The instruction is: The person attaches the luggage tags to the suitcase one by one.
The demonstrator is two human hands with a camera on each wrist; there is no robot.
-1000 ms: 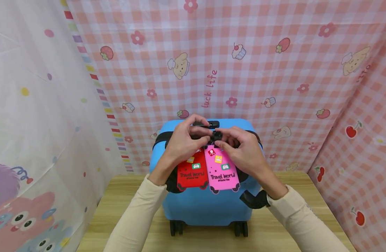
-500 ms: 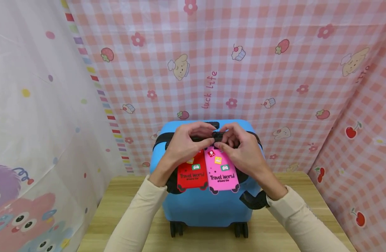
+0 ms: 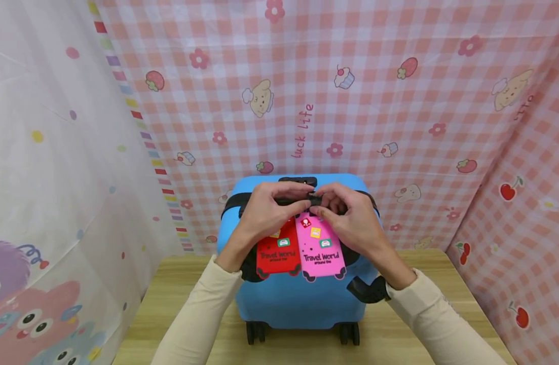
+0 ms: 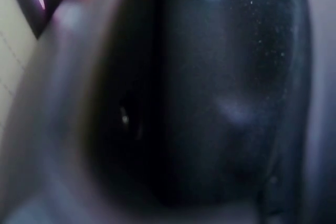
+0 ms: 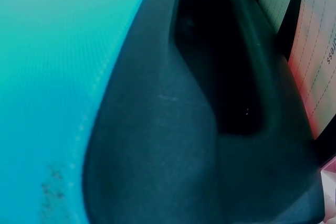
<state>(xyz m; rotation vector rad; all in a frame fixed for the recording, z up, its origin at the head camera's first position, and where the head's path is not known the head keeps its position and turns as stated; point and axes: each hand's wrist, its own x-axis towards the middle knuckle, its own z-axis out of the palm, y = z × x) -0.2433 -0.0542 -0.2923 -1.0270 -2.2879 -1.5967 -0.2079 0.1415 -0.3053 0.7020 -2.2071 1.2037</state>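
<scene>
A blue suitcase [image 3: 302, 299] stands upright in the head view, with a black luggage strap [image 3: 237, 199] round its upper part. My left hand [image 3: 265, 210] holds the black strap buckle [image 3: 314, 199] from the left, fingers above and thumb below. From the right, my right hand [image 3: 352, 215] pinches the same buckle with its thumb and index finger. The fingertips of both hands nearly meet and hide much of the buckle. Below them hang a red luggage tag [image 3: 278, 256] and a pink luggage tag [image 3: 322, 251], side by side against the suitcase front.
A black handle [image 3: 299, 180] lies on the suitcase top, and black wheels [image 3: 349, 332] rest on the wooden table [image 3: 183, 289]. A black handle grip [image 5: 152, 108] fills much of the right wrist view. Behind hangs a pink checked curtain [image 3: 375, 116]; the left wrist view is dark and blurred.
The fingers of my left hand have come down from above the buckle and lie closer along it. My right fingers have shifted slightly on the buckle. The suitcase and tags have hardly moved.
</scene>
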